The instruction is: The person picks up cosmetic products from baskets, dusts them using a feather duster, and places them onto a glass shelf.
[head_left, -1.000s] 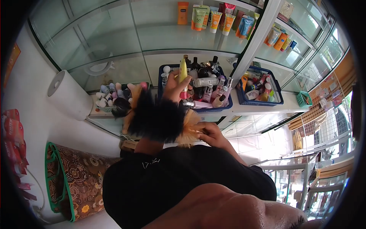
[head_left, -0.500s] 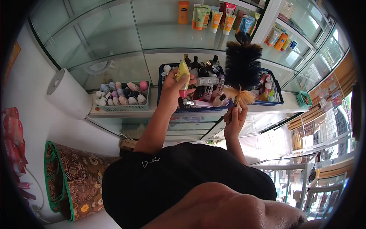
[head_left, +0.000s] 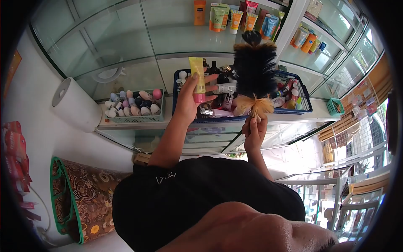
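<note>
My left hand (head_left: 187, 97) holds a yellow squeeze tube (head_left: 197, 75) with a pink cap, cap end down, its fingers spread behind the tube. My right hand (head_left: 255, 130) pinches the base of a feather duster (head_left: 255, 69), black feathers above and tan ones below. The duster stands upright, close to the right of the tube. Behind both is a dark blue basket (head_left: 228, 119) of bottles and tubes, partly hidden by the duster. Another blue basket (head_left: 310, 98) with small bottles lies to the right.
A pale green basket (head_left: 138, 118) of roll-on bottles sits on the shelf at left, beside a white cylinder (head_left: 75, 103). Sunscreen tubes (head_left: 236, 22) and an orange bottle (head_left: 199, 12) stand on the glass shelf above. A small green basket (head_left: 334, 107) is at the far right.
The yellow tube has turned its broad face toward me. The feather duster has shifted left, nearer the tube, uncovering more of the right-hand basket.
</note>
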Available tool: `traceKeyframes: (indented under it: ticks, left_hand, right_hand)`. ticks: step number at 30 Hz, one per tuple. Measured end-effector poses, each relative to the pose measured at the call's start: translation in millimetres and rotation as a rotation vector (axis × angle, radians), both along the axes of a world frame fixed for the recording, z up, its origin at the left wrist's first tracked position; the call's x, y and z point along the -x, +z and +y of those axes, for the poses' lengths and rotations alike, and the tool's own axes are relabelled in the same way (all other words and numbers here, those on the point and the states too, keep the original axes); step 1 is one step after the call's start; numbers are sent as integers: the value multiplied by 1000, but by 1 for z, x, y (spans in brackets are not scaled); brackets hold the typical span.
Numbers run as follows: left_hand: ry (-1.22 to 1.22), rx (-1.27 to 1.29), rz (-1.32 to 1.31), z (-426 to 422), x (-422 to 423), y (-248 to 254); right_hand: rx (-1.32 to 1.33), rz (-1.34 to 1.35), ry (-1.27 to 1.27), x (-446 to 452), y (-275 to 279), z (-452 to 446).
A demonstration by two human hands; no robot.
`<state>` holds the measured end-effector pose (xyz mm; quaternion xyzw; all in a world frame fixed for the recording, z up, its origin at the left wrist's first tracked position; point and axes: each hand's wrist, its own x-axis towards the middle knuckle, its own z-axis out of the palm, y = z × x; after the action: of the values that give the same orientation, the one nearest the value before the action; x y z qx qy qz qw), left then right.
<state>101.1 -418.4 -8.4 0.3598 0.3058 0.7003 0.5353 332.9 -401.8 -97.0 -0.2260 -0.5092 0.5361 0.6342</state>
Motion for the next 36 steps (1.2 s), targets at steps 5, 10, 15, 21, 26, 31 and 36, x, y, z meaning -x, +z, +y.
traceKeyframes:
  ticks: [5, 10, 15, 21, 26, 31, 36]
  left_hand:
    - [-58, -6, -96, 0, 2, -2]
    - [-62, -11, -136, 5, 5, -15]
    - [-37, -21, -113, 12, 4, -22]
    - [10, -91, -126, 12, -2, -10]
    - [69, -83, -96, 15, -3, -7]
    - [46, -51, -69, 27, -5, -10]
    - [15, 15, -87, 32, -11, -5]
  right_hand:
    - [2, 3, -20, 1, 3, 1]
    - [-1, -34, 43, -2, -4, 2]
    - [20, -29, 52, -3, -6, 4]
    - [46, -25, 43, -2, -7, 7]
    - [31, -24, 49, -2, -3, 9]
    - [17, -10, 71, -3, -4, 15]
    - [49, -27, 92, -5, 1, 17]
